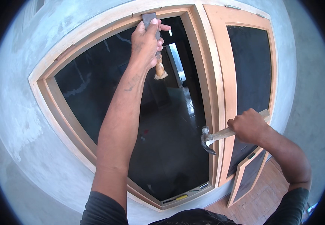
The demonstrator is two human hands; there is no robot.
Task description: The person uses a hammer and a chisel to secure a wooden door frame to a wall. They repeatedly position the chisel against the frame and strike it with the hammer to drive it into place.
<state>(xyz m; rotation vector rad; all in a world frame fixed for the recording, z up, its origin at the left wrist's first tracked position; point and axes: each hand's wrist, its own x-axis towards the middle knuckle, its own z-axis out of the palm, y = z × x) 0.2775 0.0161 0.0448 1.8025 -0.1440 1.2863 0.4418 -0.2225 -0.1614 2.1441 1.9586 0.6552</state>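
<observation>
At the frame's (pixel 95 28) top rail, the left hand (pixel 145 41) grips a chisel (pixel 155 45) set against the wood; the right hand (pixel 248 125) clasps a hammer (pixel 216 137) held low, apparently not yet striking.

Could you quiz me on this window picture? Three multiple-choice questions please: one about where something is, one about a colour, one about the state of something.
1. Where is the chisel's blade?
A. at the top rail of the window frame
B. on the floor
C. on the sill

2. What colour is the window frame?
A. white
B. light wood
C. green

3. How is the hammer held?
A. lying loose
B. in the right hand's closed grip
C. in both hands

Answers: 1 A, the left hand presses the chisel up against the window frame at its top. 2 B, the frame is pale bare timber. 3 B, the right hand is wrapped round the hammer handle.
</observation>
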